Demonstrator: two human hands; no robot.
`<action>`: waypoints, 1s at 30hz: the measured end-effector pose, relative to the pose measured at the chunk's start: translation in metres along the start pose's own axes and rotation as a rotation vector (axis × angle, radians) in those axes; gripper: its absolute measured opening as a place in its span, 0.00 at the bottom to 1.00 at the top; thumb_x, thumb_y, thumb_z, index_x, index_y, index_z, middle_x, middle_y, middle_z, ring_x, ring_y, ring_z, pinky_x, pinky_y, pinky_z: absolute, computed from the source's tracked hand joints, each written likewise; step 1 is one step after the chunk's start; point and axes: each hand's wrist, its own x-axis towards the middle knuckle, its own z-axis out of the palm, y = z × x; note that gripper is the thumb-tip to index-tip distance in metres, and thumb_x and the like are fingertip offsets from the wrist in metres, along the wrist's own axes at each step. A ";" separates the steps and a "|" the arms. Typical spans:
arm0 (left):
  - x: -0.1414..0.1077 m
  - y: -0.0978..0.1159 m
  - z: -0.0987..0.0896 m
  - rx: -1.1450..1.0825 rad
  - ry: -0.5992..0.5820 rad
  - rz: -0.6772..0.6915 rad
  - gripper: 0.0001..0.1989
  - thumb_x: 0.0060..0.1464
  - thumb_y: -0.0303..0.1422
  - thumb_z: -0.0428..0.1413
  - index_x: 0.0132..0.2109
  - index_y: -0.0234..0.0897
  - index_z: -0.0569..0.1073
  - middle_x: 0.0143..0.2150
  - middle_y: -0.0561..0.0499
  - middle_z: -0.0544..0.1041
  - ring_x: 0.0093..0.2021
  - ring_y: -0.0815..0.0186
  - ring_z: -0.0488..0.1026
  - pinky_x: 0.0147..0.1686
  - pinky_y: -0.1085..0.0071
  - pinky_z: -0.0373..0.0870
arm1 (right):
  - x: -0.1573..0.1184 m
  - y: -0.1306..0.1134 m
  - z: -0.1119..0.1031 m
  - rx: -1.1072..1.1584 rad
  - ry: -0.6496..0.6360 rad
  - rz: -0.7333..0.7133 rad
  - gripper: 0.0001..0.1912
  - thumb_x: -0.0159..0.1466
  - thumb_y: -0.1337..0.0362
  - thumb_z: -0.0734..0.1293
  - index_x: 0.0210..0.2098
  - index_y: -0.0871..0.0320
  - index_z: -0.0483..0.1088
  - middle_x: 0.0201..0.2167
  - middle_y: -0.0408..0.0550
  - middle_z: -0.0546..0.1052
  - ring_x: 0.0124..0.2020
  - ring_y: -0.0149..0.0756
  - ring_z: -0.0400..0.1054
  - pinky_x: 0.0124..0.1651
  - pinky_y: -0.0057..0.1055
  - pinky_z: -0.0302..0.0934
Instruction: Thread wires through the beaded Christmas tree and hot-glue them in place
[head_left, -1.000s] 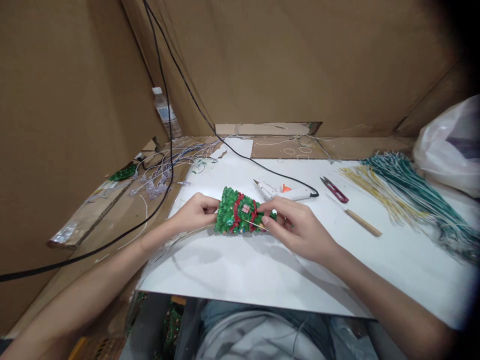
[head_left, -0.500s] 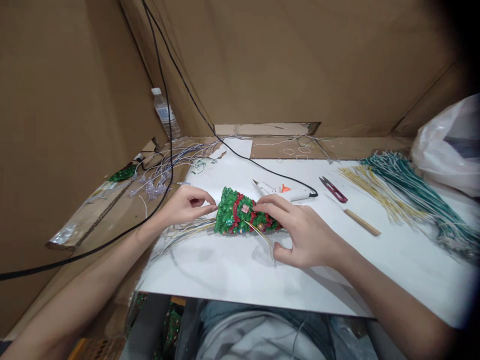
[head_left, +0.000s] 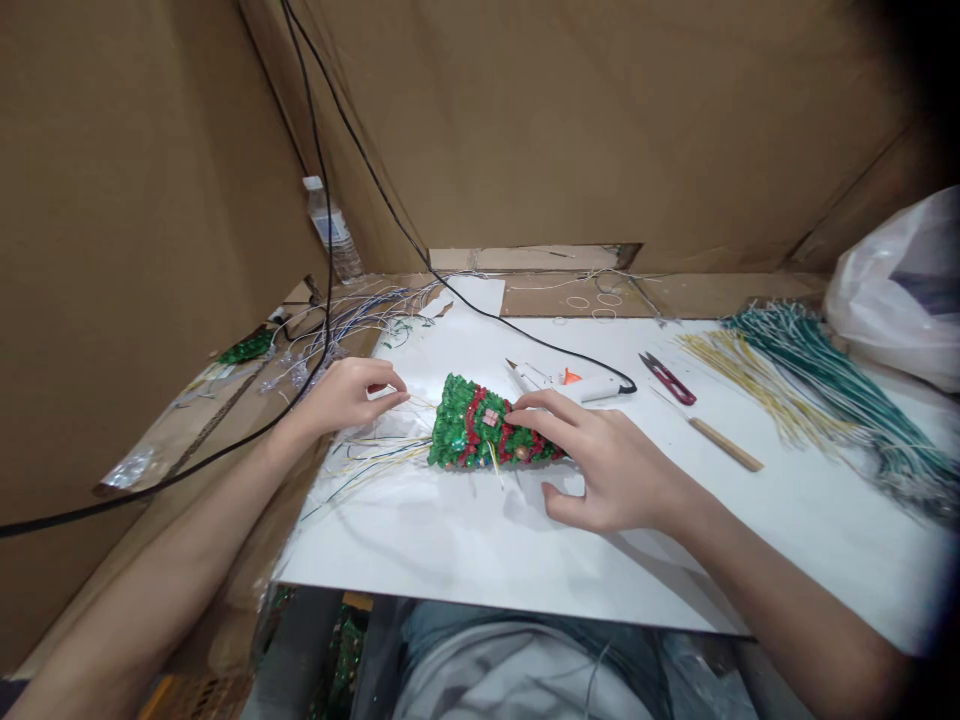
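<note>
A small green tree (head_left: pixel 454 425) with red garland, baubles and a pink piece lies on its side on the white board (head_left: pixel 450 540), its wide base toward the left. My left hand (head_left: pixel 352 393) pinches a thin yellowish wire that runs out of the base. More yellow, white and blue wires (head_left: pixel 367 462) trail from the base below that hand. My right hand (head_left: pixel 592 455) rests its fingers on the tree's narrower right part, thumb spread apart. A short pale wire end (head_left: pixel 496 463) sticks out of the tree's side, just left of the thumb.
Behind the tree lies a white glue gun (head_left: pixel 592 388) with a black cable (head_left: pixel 540 345). To the right are red snips (head_left: pixel 667 378), a wooden-handled awl (head_left: pixel 724 444), yellow wires (head_left: pixel 765 385), green wires (head_left: pixel 840 375) and a plastic bag (head_left: pixel 900 290). A bottle (head_left: pixel 334 232) stands back left.
My left hand has moved left, away from the base, drawing the wire out. The wire end at the tree's side now reaches out less. My right hand has barely moved.
</note>
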 end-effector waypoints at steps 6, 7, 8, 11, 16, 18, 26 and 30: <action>-0.001 -0.008 0.000 0.147 -0.042 -0.031 0.12 0.56 0.36 0.51 0.34 0.36 0.77 0.31 0.51 0.77 0.28 0.70 0.68 0.31 0.75 0.59 | 0.000 0.001 0.002 0.001 0.013 -0.001 0.32 0.50 0.64 0.63 0.56 0.56 0.62 0.56 0.51 0.66 0.40 0.39 0.70 0.37 0.33 0.62; -0.001 -0.009 0.000 0.173 -0.047 -0.039 0.12 0.56 0.36 0.51 0.34 0.36 0.77 0.31 0.51 0.77 0.29 0.69 0.69 0.31 0.75 0.59 | 0.000 0.001 0.002 -0.003 0.014 -0.002 0.32 0.50 0.64 0.63 0.56 0.56 0.62 0.56 0.51 0.66 0.40 0.40 0.70 0.37 0.33 0.61; -0.001 -0.010 0.000 0.198 -0.054 -0.048 0.12 0.56 0.36 0.51 0.34 0.36 0.77 0.31 0.51 0.77 0.29 0.69 0.69 0.31 0.75 0.59 | 0.000 0.002 0.002 -0.005 0.016 -0.004 0.32 0.50 0.64 0.63 0.56 0.56 0.62 0.56 0.51 0.66 0.40 0.40 0.70 0.37 0.33 0.61; -0.002 -0.012 -0.001 0.258 -0.061 -0.077 0.11 0.55 0.36 0.51 0.34 0.37 0.76 0.31 0.52 0.77 0.29 0.68 0.70 0.29 0.74 0.58 | -0.001 0.002 0.002 -0.004 0.020 -0.008 0.31 0.51 0.63 0.63 0.56 0.56 0.62 0.55 0.52 0.66 0.40 0.40 0.70 0.37 0.33 0.62; -0.002 -0.012 0.000 0.318 -0.050 -0.100 0.10 0.53 0.34 0.50 0.35 0.39 0.76 0.31 0.53 0.77 0.30 0.67 0.71 0.29 0.73 0.57 | 0.000 0.002 0.002 -0.006 0.022 -0.011 0.30 0.52 0.63 0.63 0.56 0.55 0.62 0.55 0.52 0.67 0.39 0.40 0.70 0.37 0.32 0.62; -0.002 -0.011 0.001 0.339 -0.042 -0.081 0.11 0.52 0.32 0.50 0.35 0.39 0.77 0.33 0.51 0.76 0.34 0.65 0.71 0.30 0.72 0.59 | 0.000 0.002 0.002 -0.005 0.027 -0.013 0.30 0.53 0.63 0.63 0.56 0.55 0.62 0.55 0.52 0.67 0.39 0.40 0.70 0.37 0.32 0.62; 0.002 0.001 0.006 0.241 -0.070 0.053 0.10 0.43 0.24 0.50 0.31 0.38 0.75 0.39 0.48 0.74 0.43 0.59 0.69 0.45 0.62 0.59 | 0.001 0.002 0.003 -0.017 0.041 -0.020 0.27 0.55 0.62 0.64 0.55 0.56 0.63 0.54 0.52 0.68 0.40 0.39 0.70 0.37 0.32 0.63; 0.002 0.012 0.010 0.170 -0.087 0.064 0.07 0.45 0.28 0.53 0.33 0.38 0.75 0.39 0.48 0.74 0.44 0.59 0.69 0.47 0.61 0.58 | 0.002 0.002 0.012 -0.084 0.147 -0.043 0.20 0.60 0.60 0.63 0.51 0.56 0.65 0.52 0.51 0.70 0.36 0.34 0.70 0.31 0.28 0.60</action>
